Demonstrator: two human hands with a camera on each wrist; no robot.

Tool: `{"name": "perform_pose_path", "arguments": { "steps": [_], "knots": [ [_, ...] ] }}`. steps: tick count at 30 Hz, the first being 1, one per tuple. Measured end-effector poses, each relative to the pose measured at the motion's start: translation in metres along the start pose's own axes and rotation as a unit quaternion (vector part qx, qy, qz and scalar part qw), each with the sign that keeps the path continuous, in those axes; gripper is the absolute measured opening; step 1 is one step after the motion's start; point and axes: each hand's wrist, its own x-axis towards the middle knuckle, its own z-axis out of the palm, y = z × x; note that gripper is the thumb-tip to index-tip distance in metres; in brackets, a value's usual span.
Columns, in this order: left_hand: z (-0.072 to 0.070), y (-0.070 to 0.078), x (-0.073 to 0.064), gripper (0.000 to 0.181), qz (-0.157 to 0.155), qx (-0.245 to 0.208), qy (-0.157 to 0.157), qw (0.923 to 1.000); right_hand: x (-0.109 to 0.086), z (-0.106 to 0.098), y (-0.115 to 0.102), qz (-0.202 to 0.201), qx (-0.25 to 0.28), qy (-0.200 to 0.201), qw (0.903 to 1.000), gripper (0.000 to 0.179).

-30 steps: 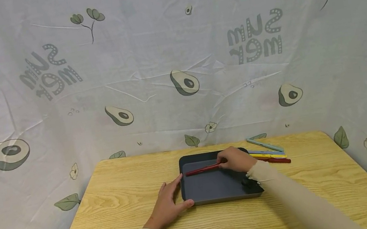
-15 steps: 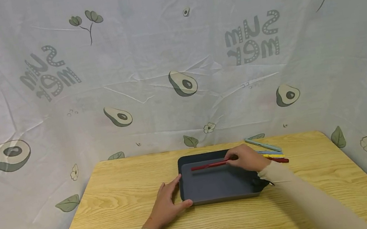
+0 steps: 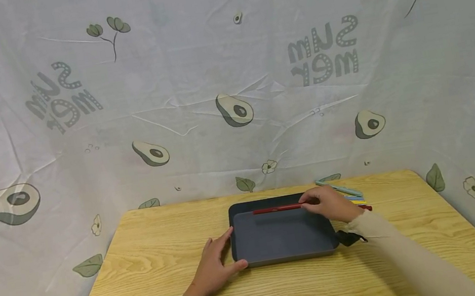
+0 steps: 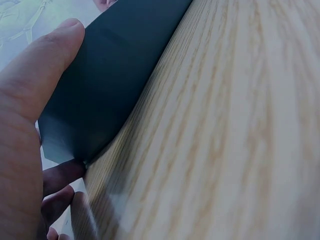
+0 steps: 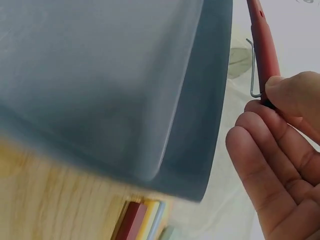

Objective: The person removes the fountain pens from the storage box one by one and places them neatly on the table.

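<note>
Between right thumb and fingertips, my right hand (image 3: 330, 201) pinches one end of a red pen (image 3: 276, 209). The pen lies level across the back part of a dark grey tray (image 3: 288, 257) in the head view. Up close in the right wrist view, the red pen (image 5: 266, 47) has a bent wire clip and is held beyond the tray's rim (image 5: 212, 100). My left hand (image 3: 214, 268) rests at the tray's left side and front corner, thumb and fingers spread. From the left wrist, the thumb (image 4: 50, 60) lies along the tray's outer wall (image 4: 115, 65).
Right of the tray lie several pens: a pale green pen (image 3: 346, 190), a blue pen (image 3: 354, 198), a yellow pen (image 3: 360, 202) and another red pen (image 3: 368, 208). My right hand partly hides them. The wooden table (image 3: 152, 253) ends at a printed curtain (image 3: 203, 163) behind.
My right hand has moved right and a little back, carrying the red pen up from the tray floor toward its back rim. The left hand stays at the tray corner.
</note>
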Motion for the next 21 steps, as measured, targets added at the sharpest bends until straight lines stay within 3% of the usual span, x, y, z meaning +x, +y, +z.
{"name": "perform_pose_path", "arguments": {
  "steps": [10,21],
  "knots": [
    [0.003,-0.002,0.0,0.096,-0.002,0.007,0.002,1.0,-0.019,-0.021,0.02,0.041,0.044,0.045,0.9972,0.015],
    [0.002,0.001,0.001,0.095,0.003,0.012,0.002,0.9999,-0.05,-0.066,0.068,0.077,-0.019,0.141,0.9868,0.02]
  ]
}}
